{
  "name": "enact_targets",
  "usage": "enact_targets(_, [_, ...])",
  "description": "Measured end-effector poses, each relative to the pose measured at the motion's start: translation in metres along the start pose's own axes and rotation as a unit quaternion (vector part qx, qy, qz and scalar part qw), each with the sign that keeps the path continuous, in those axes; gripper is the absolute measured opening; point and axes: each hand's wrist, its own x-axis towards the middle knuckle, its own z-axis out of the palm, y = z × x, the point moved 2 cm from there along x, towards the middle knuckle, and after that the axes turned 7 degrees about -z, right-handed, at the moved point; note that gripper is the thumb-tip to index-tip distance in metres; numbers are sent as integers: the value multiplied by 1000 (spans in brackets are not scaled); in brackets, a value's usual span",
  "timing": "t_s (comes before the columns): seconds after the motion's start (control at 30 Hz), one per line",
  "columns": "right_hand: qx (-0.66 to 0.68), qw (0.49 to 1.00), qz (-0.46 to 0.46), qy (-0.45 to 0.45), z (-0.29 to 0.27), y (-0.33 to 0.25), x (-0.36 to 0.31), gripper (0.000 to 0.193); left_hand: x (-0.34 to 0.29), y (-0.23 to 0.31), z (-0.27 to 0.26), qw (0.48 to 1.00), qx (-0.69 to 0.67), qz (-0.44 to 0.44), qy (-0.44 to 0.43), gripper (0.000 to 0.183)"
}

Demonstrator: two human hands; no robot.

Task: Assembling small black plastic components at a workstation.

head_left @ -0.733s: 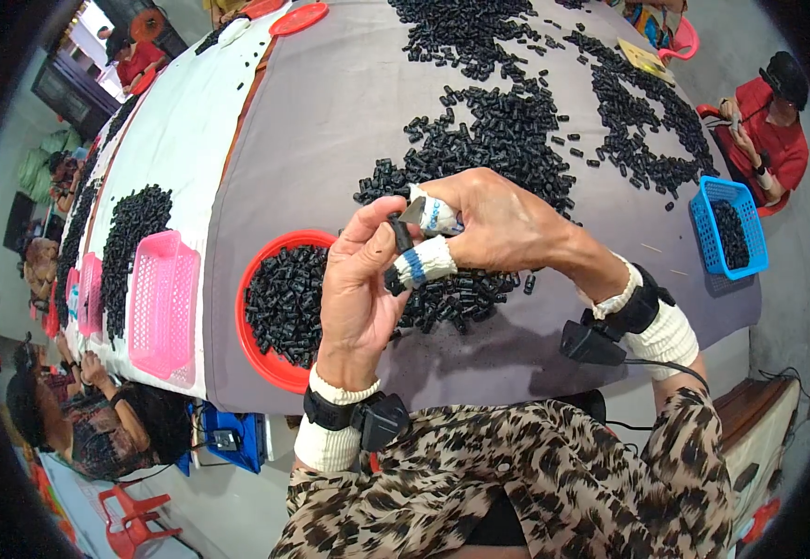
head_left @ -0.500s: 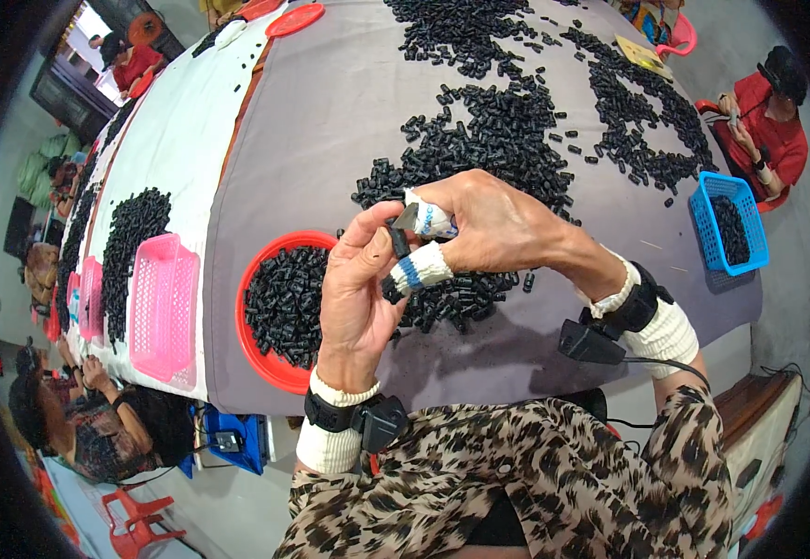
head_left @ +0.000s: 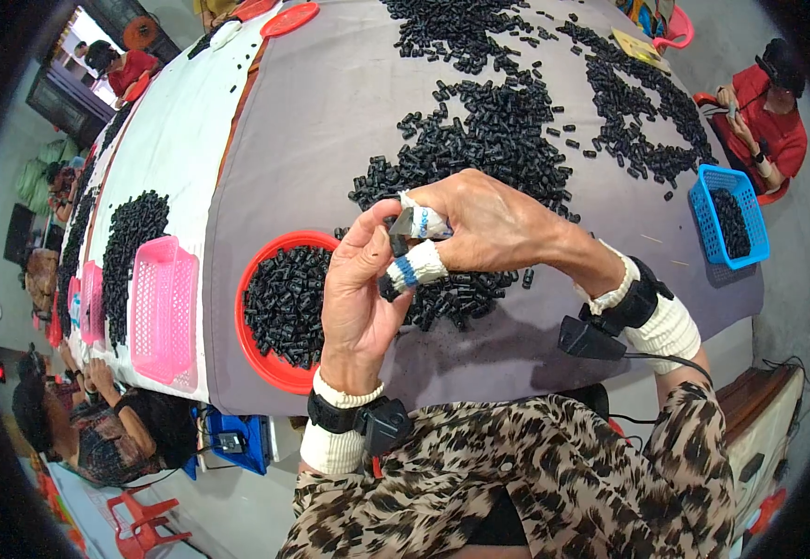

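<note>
My left hand [head_left: 356,289] pinches a small black tube-shaped part [head_left: 398,244] between thumb and fingertips. Against that part, my right hand [head_left: 503,222] brings a small metal blade [head_left: 405,222], its grip hidden in the closed fingers. White wraps with blue marks cover the right thumb and a finger. Beneath and beyond both hands spreads a big heap of the same black parts [head_left: 480,140]. Just left of my left hand stands a round red basin [head_left: 252,359] filled with more of them.
Pink baskets [head_left: 164,307] stand at the left on white cloth beside another black heap [head_left: 133,233]. A blue basket [head_left: 731,224] holding black parts is at the right edge, near a seated person in red [head_left: 773,130]. Other people sit along the left side.
Both hands stay in nearly the same place. The blade and right fingertips have shifted slightly at the black part; the right thumb sits a little closer to my left palm.
</note>
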Motion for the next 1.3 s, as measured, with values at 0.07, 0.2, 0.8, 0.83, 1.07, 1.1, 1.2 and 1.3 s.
enact_targets(0.07, [-9, 1000, 6, -9, -1, 0, 0, 28, 0, 2, -1, 1000, -5, -11, -19, 25])
enact_targets(0.2, [-49, 999, 12, -21, 0, 6, -3, 28, 0, -1, -1, 1000, 5, -3, 9, 25])
enact_targets(0.8, [-65, 997, 23, -22, -3, -2, 0, 41, -6, 3, 2, 975, 191, 73, 91, 20])
enact_targets(0.83, [-65, 997, 23, -23, -3, -1, -1, 41, -6, 2, 3, 975, 191, 73, 91, 20])
enact_targets(1.07, [-56, 998, 21, -34, -3, 2, -3, 37, -5, 2, 6, 971, 201, 65, 111, 19])
enact_targets(1.1, [-56, 997, 29, -39, -2, 2, -3, 36, -6, 2, 4, 972, 202, 64, 100, 19])
enact_targets(1.2, [-49, 998, 6, -26, -2, -1, -2, 38, -6, 5, -2, 973, 208, 65, 73, 21])
enact_targets(1.3, [-62, 997, 21, -29, -4, -3, -2, 39, -6, 4, 2, 972, 210, 76, 71, 21])
